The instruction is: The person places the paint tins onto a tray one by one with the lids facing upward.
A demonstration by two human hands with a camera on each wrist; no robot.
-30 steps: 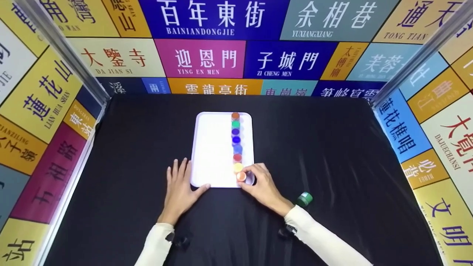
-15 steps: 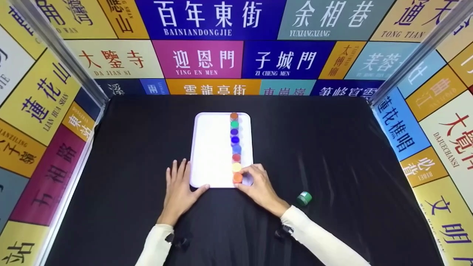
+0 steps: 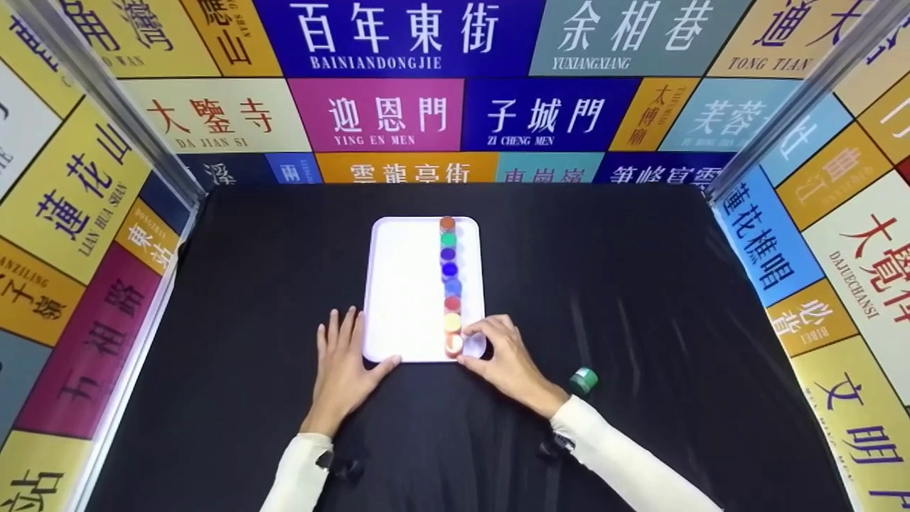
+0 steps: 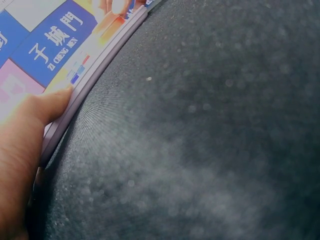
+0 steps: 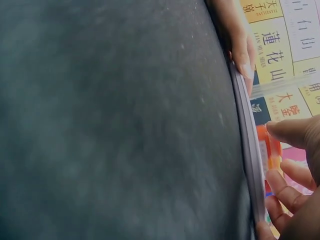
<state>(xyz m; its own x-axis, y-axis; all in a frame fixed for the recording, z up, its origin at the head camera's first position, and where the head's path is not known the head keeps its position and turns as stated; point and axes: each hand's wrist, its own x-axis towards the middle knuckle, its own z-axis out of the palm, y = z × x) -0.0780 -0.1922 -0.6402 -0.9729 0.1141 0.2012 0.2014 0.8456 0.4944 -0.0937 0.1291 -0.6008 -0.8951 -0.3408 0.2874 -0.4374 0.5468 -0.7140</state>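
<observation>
A black cloth (image 3: 604,284) covers the table, walled on three sides by panels of coloured street signs (image 3: 398,114). Near the middle of the cloth lies a white tray (image 3: 405,284), its long sides running from the near edge toward the far wall. Along the tray's right side stands a single row of small jars (image 3: 448,270) with coloured lids, packed lid to lid from the far rim to the near rim: brown farthest, then green, two deep blue, a paler blue, red, yellow. The left hand (image 3: 345,366) lies flat on the cloth at the tray's near left corner, fingers straight and slightly spread, the thumb (image 4: 47,105) pressed against the tray's near rim; it holds nothing. The right hand (image 3: 501,359) sits at the tray's near right corner with its fingers curled, pinching the orange jar (image 3: 453,345), which stands at the near end of the row, touching the yellow one and just inside the near rim. In the right wrist view the thumb and fingertips (image 5: 287,132) close on the jar's orange side just past the tray's rim. A lone green jar (image 3: 584,381) lies tipped on the cloth, off the tray, just right of the right wrist.
</observation>
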